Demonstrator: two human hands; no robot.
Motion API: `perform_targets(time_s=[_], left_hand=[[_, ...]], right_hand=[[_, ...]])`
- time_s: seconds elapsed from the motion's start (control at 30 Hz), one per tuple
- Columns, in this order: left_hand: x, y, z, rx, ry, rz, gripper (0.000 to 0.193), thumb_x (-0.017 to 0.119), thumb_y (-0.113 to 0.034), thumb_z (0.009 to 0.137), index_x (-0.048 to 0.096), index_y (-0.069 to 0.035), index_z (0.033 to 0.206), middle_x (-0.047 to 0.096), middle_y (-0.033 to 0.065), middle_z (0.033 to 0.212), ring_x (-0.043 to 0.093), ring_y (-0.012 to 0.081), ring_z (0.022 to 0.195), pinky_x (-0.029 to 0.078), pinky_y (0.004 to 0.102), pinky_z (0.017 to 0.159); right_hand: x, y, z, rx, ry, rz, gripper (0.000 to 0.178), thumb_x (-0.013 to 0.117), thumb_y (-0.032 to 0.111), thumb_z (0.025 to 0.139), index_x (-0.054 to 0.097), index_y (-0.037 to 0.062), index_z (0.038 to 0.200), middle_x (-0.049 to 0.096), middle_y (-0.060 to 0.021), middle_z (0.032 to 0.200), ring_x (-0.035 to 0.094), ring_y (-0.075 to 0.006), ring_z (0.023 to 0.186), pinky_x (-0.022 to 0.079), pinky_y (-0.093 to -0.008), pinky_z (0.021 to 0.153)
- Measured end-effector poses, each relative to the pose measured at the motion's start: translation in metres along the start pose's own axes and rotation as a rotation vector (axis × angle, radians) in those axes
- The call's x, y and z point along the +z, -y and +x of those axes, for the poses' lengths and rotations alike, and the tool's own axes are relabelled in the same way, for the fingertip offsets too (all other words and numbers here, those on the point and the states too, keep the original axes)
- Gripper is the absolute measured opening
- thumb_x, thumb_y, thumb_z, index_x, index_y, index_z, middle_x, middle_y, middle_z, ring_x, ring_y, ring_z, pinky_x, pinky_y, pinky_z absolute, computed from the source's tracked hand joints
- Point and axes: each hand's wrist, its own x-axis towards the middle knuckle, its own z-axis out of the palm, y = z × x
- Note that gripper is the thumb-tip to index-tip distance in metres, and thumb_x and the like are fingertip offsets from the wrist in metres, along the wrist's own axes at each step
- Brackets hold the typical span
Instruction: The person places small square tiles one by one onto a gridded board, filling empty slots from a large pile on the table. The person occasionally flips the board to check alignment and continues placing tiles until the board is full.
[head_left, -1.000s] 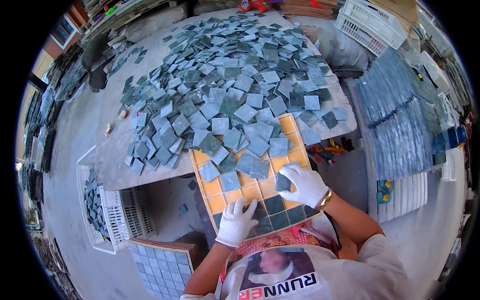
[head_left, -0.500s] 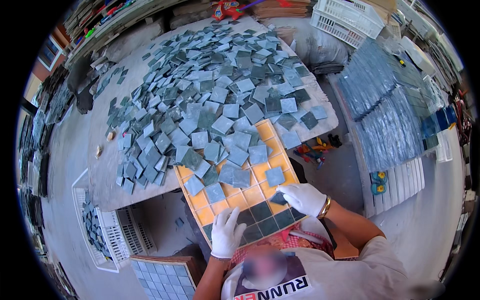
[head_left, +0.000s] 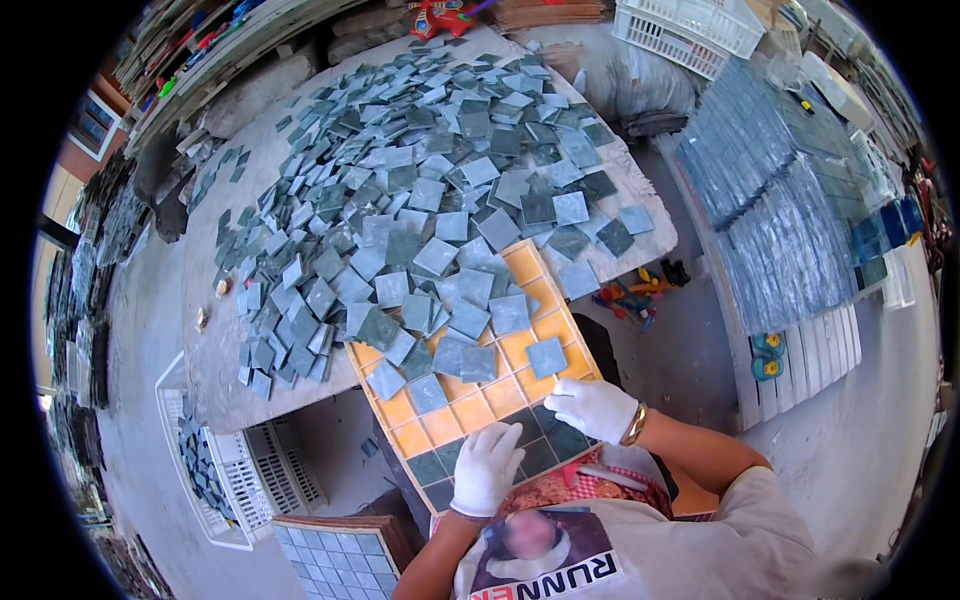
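Note:
A tray-like board [head_left: 470, 410] with orange-yellow squares and a raised pale grid lies before me, tilted toward my body. Dark grey-green square stone tiles [head_left: 538, 456] fill cells along its near side. My left hand [head_left: 487, 468], in a white glove, rests over these tiles with its fingers stretched out. My gloved right hand [head_left: 592, 410] is closed at the board's right side, fingertips at a dark tile [head_left: 546, 416] that its fingers partly hide. Loose lighter tiles [head_left: 546, 357] lie on the board's farther part.
A large heap of loose tiles [head_left: 400, 180] covers much of the pale table [head_left: 215, 375]. White crates [head_left: 245, 490] stand low at the left, beside a stacked tiled panel [head_left: 335, 555]. Wrapped tile stacks [head_left: 770, 230] sit on a pallet at the right.
My left hand has moved right from the board's left side, over the dark tiles. My right hand has come slightly nearer and left, lowering the dark tile to the grid.

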Motion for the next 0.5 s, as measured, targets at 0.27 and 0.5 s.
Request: perform_targets(time_s=[0.27, 0.5], left_hand=[[0.034, -0.01, 0.023, 0.068, -0.013, 0.249, 0.07, 0.076, -0.035, 0.065, 0.055, -0.007, 0.124, 0.054, 0.0082, 0.109, 0.053, 0.0265, 0.096, 0.044, 0.0386, 0.079], [0.034, -0.007, 0.025, 0.043, 0.015, 0.237, 0.063, 0.076, -0.034, 0.065, 0.057, -0.005, 0.118, 0.053, 0.008, 0.105, 0.053, 0.0265, 0.094, 0.044, 0.0389, 0.079]], right_hand=[[-0.04, -0.015, 0.011, 0.145, -0.209, 0.072, 0.035, 0.065, 0.021, 0.083, 0.056, 0.0085, 0.114, 0.06, -0.011, 0.107, 0.063, -0.0309, 0.085, 0.052, -0.0382, 0.073], [-0.034, -0.011, 0.029, 0.123, -0.115, -0.109, 0.052, 0.075, 0.023, 0.072, 0.053, 0.0077, 0.116, 0.053, -0.0106, 0.113, 0.063, -0.0283, 0.089, 0.053, -0.0369, 0.073]])
